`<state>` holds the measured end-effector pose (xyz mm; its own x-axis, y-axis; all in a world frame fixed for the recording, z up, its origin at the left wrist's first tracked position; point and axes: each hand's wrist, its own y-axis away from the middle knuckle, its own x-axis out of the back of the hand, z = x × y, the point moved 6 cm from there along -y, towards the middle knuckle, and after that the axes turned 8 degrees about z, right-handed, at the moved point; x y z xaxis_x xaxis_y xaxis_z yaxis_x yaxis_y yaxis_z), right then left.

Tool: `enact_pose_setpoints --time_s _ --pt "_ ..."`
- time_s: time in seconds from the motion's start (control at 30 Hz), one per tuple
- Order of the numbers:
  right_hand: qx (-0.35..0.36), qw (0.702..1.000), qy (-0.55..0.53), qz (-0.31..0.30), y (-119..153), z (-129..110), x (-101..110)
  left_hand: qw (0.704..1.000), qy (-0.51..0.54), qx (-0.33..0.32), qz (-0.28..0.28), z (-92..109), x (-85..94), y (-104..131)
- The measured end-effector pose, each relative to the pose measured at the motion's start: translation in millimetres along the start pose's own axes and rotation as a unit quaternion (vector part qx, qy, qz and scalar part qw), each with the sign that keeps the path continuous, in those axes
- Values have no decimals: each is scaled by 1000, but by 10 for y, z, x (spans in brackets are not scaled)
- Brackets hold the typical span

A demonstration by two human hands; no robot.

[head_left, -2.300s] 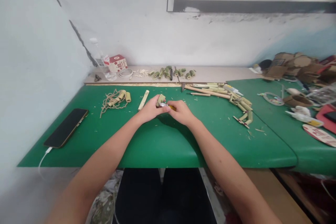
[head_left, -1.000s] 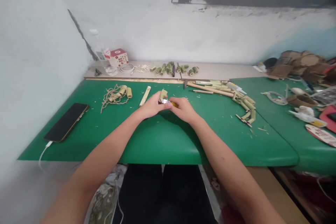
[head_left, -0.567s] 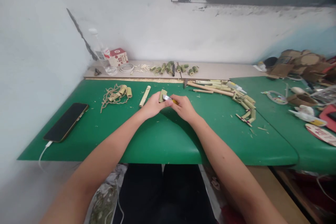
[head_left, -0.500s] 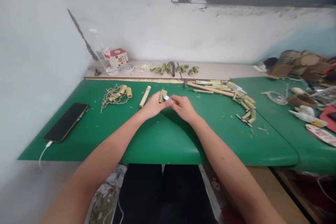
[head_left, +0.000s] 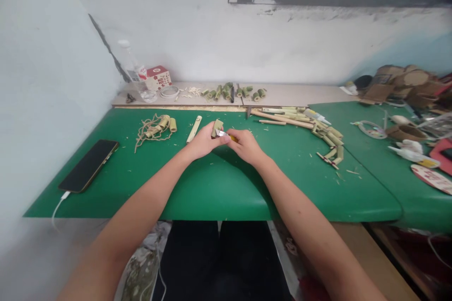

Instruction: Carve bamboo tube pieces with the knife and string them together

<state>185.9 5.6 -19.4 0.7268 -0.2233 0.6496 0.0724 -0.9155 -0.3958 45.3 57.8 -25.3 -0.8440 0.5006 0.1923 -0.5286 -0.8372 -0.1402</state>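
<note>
Two bare hands meet over a table covered in smooth, slightly glossy green sheeting (head_left: 212,193). The left hand (head_left: 204,144) grips a short bamboo piece (head_left: 218,125), a stubby pale-green section tilted up between thumb and fingers. The right hand (head_left: 246,146) is closed around the yellow handle of a knife (head_left: 221,134); its shiny flat metal blade lies against or just over the lower part of the bamboo piece, and whether it bites into the surface cannot be told.

Just left of the bamboo piece lies a pale, flat bamboo strip (head_left: 194,129) with a small dark smiling mark near its rounded top. Farther left, rough, hairy brown twine (head_left: 146,136) tangles loosely around smooth, hollow bamboo tubes (head_left: 172,125). Well to the left and nearer the wearer is a flat black phone (head_left: 88,166) with rounded corners, a white cable plugged into its end.

Right of the bamboo piece stretches a hammer (head_left: 278,117) with a slim wooden handle, then a jointed chain of bamboo segments (head_left: 330,138). Beyond the bamboo piece, on a matte grey-beige board (head_left: 293,96), sit darker green, thick-walled bamboo stubs (head_left: 219,91) and curled whitish shavings (head_left: 192,91).
</note>
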Motion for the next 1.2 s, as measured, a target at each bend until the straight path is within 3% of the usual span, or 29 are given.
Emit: enact_pose_setpoints --time_s 0.4,0.77,1.2 --pt "-13 999 23 34 -3 9 20 998 -52 -22 30 -101 44 -45" --pt "0 999 -36 -23 8 -10 -19 999 33 9 -13 -11 -21 30" --pt "-4 1000 19 3 17 16 -5 999 -35 -22 -12 -84 31 -27"
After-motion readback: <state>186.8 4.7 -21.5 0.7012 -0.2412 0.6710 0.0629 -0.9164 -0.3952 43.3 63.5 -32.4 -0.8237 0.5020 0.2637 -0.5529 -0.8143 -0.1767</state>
